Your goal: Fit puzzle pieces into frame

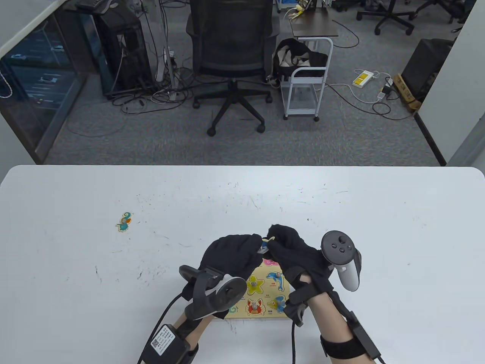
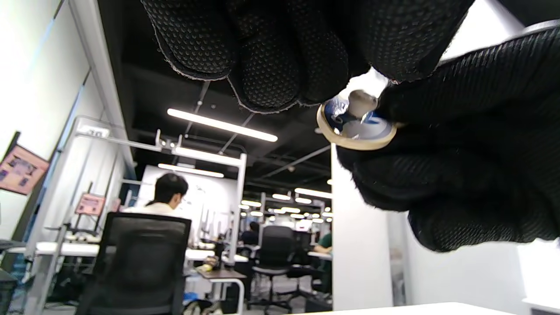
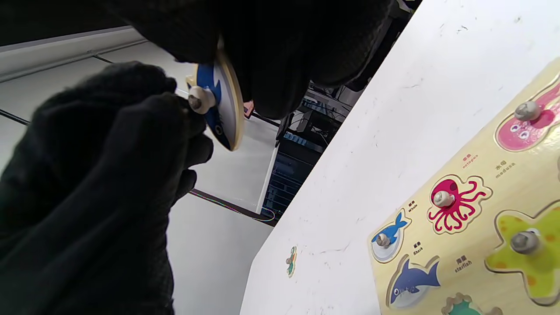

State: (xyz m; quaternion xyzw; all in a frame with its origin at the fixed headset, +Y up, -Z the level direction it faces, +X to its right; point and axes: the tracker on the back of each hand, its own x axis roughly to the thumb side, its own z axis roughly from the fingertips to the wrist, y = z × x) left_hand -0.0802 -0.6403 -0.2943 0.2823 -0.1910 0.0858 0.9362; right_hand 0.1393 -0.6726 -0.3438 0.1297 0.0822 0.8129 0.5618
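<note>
Right wrist view: blue fish piece (image 3: 218, 109) is up in the air between both hands, above the frame's (image 1: 265, 303) far edge. Left hand (image 1: 231, 258) pinches its peg; right hand (image 1: 291, 254) fingers clamp the rim.

Frame mostly filled: whale, shark, octopus, starfish, jellyfish seated, plus crab and dolphin in the table view. Left to do: the held piece and the seahorse piece (image 1: 124, 222), lying well apart on the table (image 1: 379, 227).

Empty slots are hidden under the hands, so the target slot is unclear.
</note>
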